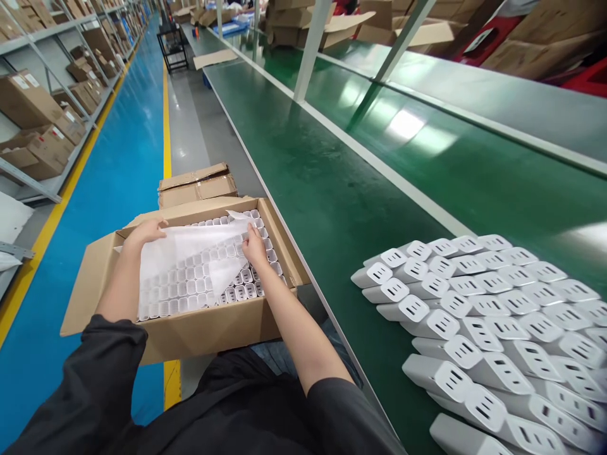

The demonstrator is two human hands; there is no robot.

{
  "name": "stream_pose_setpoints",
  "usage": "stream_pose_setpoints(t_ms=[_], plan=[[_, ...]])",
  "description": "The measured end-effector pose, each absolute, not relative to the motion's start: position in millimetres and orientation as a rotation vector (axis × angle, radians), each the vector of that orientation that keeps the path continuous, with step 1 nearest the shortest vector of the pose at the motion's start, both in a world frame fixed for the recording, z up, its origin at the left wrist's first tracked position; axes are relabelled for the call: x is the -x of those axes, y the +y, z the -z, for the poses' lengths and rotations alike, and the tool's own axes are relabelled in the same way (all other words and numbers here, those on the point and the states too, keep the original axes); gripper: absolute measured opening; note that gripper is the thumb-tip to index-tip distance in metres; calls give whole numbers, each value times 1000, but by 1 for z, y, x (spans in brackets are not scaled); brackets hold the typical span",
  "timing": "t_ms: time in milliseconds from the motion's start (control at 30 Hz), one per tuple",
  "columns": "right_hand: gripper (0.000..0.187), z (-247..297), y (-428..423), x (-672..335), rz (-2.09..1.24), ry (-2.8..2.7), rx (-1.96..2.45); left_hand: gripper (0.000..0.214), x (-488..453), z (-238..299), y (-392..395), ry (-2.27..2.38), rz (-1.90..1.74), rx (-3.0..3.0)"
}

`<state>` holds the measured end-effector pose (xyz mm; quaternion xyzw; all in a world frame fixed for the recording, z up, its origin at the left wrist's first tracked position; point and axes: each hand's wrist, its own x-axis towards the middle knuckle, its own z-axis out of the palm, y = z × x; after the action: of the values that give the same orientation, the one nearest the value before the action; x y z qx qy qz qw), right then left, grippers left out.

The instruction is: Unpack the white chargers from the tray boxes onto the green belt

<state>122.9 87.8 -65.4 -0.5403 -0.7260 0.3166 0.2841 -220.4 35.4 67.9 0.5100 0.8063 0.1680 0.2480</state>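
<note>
An open cardboard box (pixel 208 332) stands beside the green work surface, filled with rows of small white plastic housings (pixel 190 287). Over part of them lies a thin, see-through white sheet (pixel 194 243), folded at its right side. My left hand (pixel 147 232) grips the sheet's far left corner between thumb and fingers. At the right, my right hand (pixel 255 245) pinches the sheet's other edge above the housings. Some housings near the box's right front show dark slots in their ends; others look like plain open ends.
Many white slotted housings (pixel 478 316) lie in rows on the green conveyor table (pixel 303 170) to the right. Another cardboard box (pixel 199 185) sits behind the open one. Shelving with cartons (pixel 38 110) lines the blue aisle at left. A metal post (pixel 310 54) rises from the table.
</note>
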Motion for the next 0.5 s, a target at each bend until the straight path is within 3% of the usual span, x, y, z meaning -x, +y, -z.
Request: stream_pose_setpoints(t_ms=[167, 367, 500], plan=[[68, 60, 84, -122, -796, -2042, 1443, 17, 216, -54, 60, 2417, -550, -1543], [53, 60, 80, -123, -750, -2119, 1474, 46, 173, -17, 32, 2522, -687, -1764], [55, 62, 80, -121, -750, -2141, 1470, 40, 154, 7, 5, 2458, -584, -1859]])
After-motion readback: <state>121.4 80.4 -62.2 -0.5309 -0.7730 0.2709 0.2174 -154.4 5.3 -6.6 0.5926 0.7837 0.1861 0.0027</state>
